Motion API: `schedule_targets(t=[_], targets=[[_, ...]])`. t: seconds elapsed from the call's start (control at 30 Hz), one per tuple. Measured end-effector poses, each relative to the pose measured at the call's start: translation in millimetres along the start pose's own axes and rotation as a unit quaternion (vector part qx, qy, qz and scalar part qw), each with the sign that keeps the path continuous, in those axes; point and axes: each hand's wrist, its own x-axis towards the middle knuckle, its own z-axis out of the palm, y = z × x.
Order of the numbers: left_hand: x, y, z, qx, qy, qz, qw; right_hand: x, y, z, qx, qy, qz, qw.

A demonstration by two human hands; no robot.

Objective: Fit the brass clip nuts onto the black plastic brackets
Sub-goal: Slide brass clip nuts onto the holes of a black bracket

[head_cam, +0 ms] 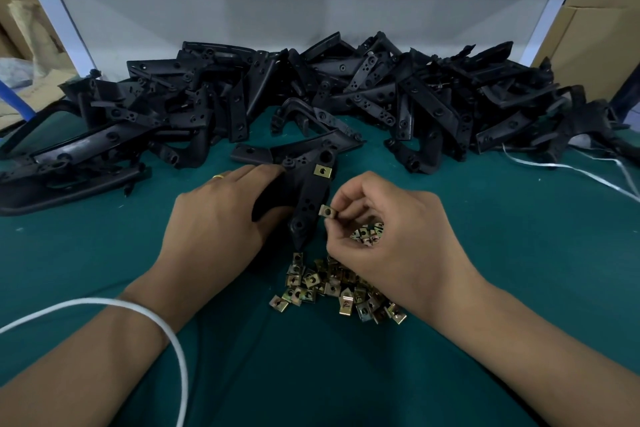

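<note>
A black plastic bracket (309, 198) lies on the green mat in front of me, and my left hand (221, 218) holds it by its left side. One brass clip nut (321, 171) sits fitted on the bracket's upper right arm. My right hand (388, 232) pinches a second brass clip nut (327, 211) between thumb and forefinger, right beside the bracket's lower arm. More clip nuts lie cupped in that hand's palm. A loose pile of brass clip nuts (332, 288) lies on the mat just below both hands.
A long heap of black brackets (311, 97) runs across the back of the green mat (502, 270). A white cable (173, 340) loops over my left forearm. White straps (568, 170) trail at the right. A grey panel (277, 10) and cardboard boxes (602, 17) stand behind.
</note>
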Motion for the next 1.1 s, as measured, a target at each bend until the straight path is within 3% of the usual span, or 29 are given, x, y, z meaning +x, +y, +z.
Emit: schedule_targets(t=[0.53,0.8,1.1], targets=[[1,2,-3,0.008,-0.019,0.007,1.000,-2,-1,2,-0.019,-0.006,0.004,1.000],[1,2,-6,-0.004,-0.047,0.006,0.999,-1,3,-4,0.052,-0.045,0.017,0.997],[1,1,-12,-0.033,-0.073,0.023,0.997,-1,3,-2,0.037,-0.060,-0.008,0.997]])
